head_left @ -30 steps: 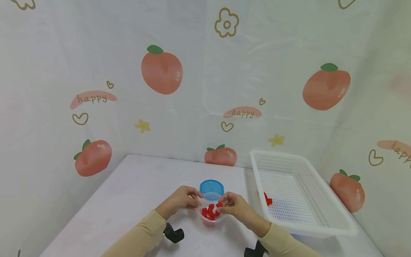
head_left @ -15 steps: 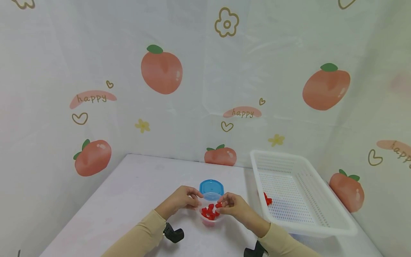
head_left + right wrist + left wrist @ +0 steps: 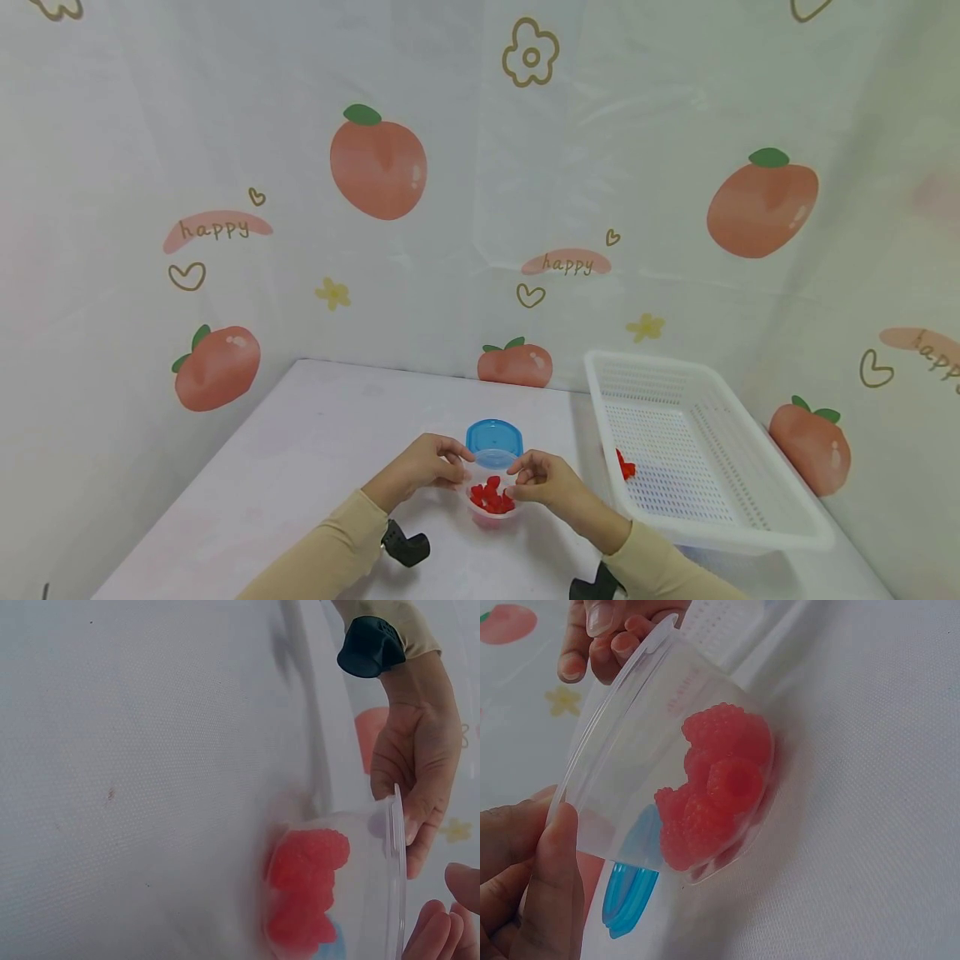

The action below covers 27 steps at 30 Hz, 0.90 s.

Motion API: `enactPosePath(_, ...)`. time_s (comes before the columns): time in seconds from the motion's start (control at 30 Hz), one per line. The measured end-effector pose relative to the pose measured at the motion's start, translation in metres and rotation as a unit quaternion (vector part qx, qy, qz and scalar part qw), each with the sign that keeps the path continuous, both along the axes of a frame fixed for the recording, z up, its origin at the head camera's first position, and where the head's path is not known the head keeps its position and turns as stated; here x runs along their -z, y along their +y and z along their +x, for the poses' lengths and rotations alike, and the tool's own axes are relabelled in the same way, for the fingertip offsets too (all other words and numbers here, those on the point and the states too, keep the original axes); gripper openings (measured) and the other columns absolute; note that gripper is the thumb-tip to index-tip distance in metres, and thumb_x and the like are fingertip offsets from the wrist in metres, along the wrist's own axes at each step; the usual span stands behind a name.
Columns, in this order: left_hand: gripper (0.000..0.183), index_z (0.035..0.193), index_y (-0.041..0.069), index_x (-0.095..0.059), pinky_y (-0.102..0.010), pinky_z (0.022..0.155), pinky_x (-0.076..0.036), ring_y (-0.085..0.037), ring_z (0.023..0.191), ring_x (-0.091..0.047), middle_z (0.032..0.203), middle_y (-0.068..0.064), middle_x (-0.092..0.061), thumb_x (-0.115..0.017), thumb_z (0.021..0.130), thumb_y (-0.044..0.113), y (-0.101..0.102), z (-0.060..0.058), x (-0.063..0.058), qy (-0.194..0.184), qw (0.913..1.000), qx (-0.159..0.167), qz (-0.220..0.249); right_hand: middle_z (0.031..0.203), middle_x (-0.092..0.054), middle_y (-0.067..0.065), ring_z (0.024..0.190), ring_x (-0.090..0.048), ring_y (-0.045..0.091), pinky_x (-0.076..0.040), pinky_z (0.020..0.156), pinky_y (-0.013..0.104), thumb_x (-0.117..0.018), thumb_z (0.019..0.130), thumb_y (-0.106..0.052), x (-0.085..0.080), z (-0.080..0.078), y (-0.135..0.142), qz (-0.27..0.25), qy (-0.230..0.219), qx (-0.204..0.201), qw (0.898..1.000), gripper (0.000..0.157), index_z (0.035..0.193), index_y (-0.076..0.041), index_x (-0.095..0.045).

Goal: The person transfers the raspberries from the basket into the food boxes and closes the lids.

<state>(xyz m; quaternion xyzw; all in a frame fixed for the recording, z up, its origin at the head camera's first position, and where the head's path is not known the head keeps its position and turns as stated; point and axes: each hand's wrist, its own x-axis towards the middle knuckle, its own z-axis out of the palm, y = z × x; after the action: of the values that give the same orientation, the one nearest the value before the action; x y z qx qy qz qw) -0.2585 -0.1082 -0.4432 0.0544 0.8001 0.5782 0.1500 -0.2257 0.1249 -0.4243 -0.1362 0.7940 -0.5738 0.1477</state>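
Note:
A clear plastic tub point(image 3: 489, 520) stands on the white table, with several red raspberries point(image 3: 712, 795) heaped at its bottom. My left hand point(image 3: 423, 464) pinches the tub's rim between thumb and fingers, which shows closely in the left wrist view. Over the opposite side of the rim hovers my right hand point(image 3: 551, 485), its thumb and fingers apart and bent loosely with nothing between them. Behind the tub lies a round blue lid point(image 3: 494, 435).
To the right stands a large white perforated basket point(image 3: 720, 533) with a few red raspberries point(image 3: 626, 465) at its near left side. A white curtain point(image 3: 450, 292) printed with fruit hangs behind the table. Black wrist mounts point(image 3: 407, 545) sit below both wrists.
A raspberry that my right fingers pinched over the tub has been let go and has dropped onto the others. My left hand has stayed on the rim.

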Motion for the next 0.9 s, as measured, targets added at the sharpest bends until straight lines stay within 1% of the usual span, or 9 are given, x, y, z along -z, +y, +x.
enactPosePath(0.5,0.022,0.104,0.001,-0.069,-0.027,0.066,-0.059,-0.014,0.065,-0.063,0.081,-0.007,-0.058,-0.074,0.082,0.003,-0.0001,-0.0009,0.0,-0.001,1.0,0.002,0.006,0.083,-0.058,0.001,0.076,-0.056,0.014,-0.057,0.08,0.024,-0.074,0.083,-0.01,0.0,0.0008,0.0005,0.003,0.0,0.005,1.0,0.031,0.107,0.002,-0.059)
enactPosePath(0.73,0.022,0.103,0.001,-0.069,-0.027,0.066,-0.059,-0.013,0.064,-0.062,0.08,-0.007,-0.057,-0.075,0.082,0.003,0.0,-0.001,-0.0004,-0.003,1.0,0.001,0.005,0.085,-0.059,0.003,0.078,-0.058,0.014,-0.058,0.079,0.026,-0.071,0.085,-0.007,-0.0029,0.001,0.0015,0.002,0.006,0.004,1.0,0.028,0.107,0.004,-0.058)
enactPosePath(0.9,0.023,0.103,0.001,-0.07,-0.026,0.066,-0.059,-0.013,0.064,-0.062,0.08,-0.007,-0.058,-0.075,0.082,0.004,-0.0004,-0.0002,-0.0012,-0.004,1.0,0.002,0.002,0.085,-0.059,0.002,0.079,-0.059,0.014,-0.058,0.079,0.027,-0.071,0.085,-0.009,-0.002,-0.0008,0.0009,0.004,0.002,0.004,1.0,0.03,0.108,0.004,-0.058)
